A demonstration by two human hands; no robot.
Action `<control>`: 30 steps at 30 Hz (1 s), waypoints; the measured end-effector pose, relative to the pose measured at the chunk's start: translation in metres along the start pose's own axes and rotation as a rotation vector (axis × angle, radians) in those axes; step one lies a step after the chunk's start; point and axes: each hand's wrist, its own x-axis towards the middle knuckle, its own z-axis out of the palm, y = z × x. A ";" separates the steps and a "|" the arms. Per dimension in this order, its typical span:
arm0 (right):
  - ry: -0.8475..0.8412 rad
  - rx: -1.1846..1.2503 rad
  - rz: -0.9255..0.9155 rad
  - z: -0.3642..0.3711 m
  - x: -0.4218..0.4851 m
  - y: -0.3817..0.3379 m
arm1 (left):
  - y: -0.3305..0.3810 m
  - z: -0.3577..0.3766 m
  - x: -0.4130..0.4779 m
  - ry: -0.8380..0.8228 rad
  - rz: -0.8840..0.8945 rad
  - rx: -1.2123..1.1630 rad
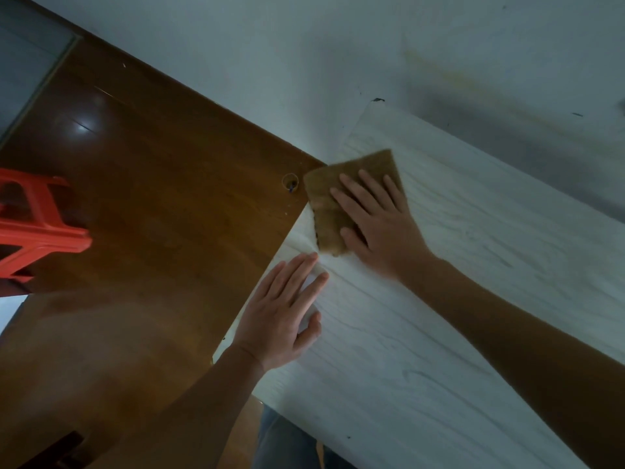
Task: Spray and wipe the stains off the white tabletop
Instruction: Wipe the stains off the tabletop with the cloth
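Note:
A white tabletop (439,299) with faint wood grain fills the right half of the head view. On its far left corner lies a brown folded cloth (338,198). My right hand (378,228) presses flat on the cloth with straight, spread fingers. My left hand (284,313) rests flat on the tabletop near its left edge, fingers straight, just below the cloth. No spray bottle is in view.
A brown wooden table (152,204) adjoins the white top on the left, with a round cable hole (290,182) near the cloth. A red plastic stool (30,225) stands at the far left. A pale wall (372,55) runs behind both tables.

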 end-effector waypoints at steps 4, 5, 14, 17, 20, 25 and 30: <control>-0.045 -0.024 0.022 -0.008 -0.007 0.026 | 0.000 -0.001 0.000 -0.003 -0.001 0.003; -0.038 -0.027 0.071 -0.011 0.002 0.034 | 0.000 -0.001 0.000 -0.004 -0.002 0.005; 0.041 0.011 0.377 -0.014 0.082 0.032 | 0.000 -0.001 0.000 -0.007 0.002 0.015; 0.019 0.023 0.254 -0.007 0.047 0.007 | 0.001 -0.002 -0.001 -0.010 0.004 0.021; 0.014 0.064 0.280 0.001 -0.016 -0.022 | 0.001 -0.003 0.000 -0.005 0.001 0.014; -0.021 0.062 0.437 -0.005 -0.098 -0.014 | 0.002 -0.003 0.002 0.014 0.010 0.010; -0.002 0.040 0.524 -0.017 -0.053 0.033 | 0.001 -0.003 0.002 0.024 0.010 0.015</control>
